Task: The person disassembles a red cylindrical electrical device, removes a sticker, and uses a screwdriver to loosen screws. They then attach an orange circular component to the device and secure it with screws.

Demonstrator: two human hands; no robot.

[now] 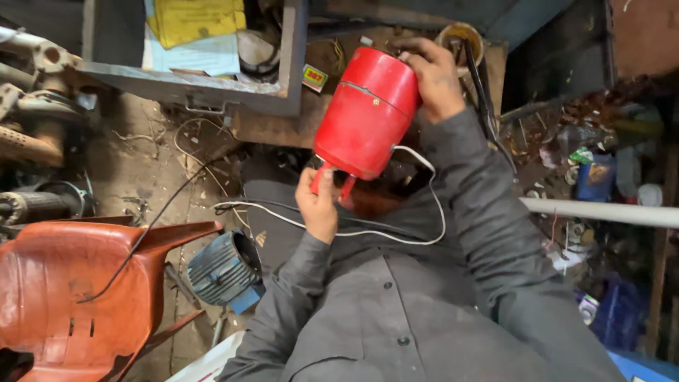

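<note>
Head view, the only one. A red cylindrical metal housing (368,113), motor-like, is held up in the air over the person's lap, tilted, its far end toward the grey metal tray (191,88) and its near end toward the body. Right hand (435,74) wraps over the far top end, fingers curled shut on the rim. Left hand (318,205) sits at the near lower end, closed around a small red bracket or foot sticking out there; fingertips partly hidden, so exact grip unclear. A white cable (396,233) runs out from under the housing and loops across the grey shirt.

Progress, as a judgement: housing looks closed up and whole, already lifted and gripped at both ends; no tool in either hand, nothing visibly opened or removed, so most work seems undone.

Around: orange plastic chair (78,290) near left, blue finned motor (223,269) on the dirt floor beside it, white pipe (601,211) at right.
</note>
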